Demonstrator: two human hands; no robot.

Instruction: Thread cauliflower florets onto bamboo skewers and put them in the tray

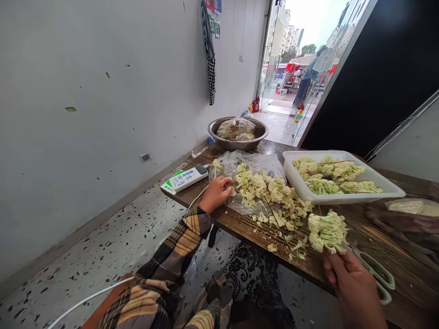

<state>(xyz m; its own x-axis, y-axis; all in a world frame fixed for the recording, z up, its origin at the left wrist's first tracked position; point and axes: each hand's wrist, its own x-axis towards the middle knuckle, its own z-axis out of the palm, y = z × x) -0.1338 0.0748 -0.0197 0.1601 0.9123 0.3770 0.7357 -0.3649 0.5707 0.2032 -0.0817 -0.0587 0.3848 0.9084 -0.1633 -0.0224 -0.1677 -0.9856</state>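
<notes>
My right hand [353, 278] grips a bunch of pale green cauliflower florets [327, 230] from below, over the table's front edge. A thin stick shows just above that bunch. My left hand [217, 194] rests by the left side of a loose cauliflower pile [264, 187], its fingers curled together. Whatever lies between those fingertips is too small to name. The pile spreads over a clear plastic bag [252, 160], with crumbs and small pieces in front. Green-handled scissors [379, 272] lie beside my right hand, partly covered by it.
Skewered cauliflower lies in a white tray [343, 199] at the right. Behind the pile stands a metal basin [236, 145] holding bagged food. A white boxy device [187, 178] with a cable sits at the left edge of the wooden table [408, 269]. Dark plastic [404, 224] lies far right.
</notes>
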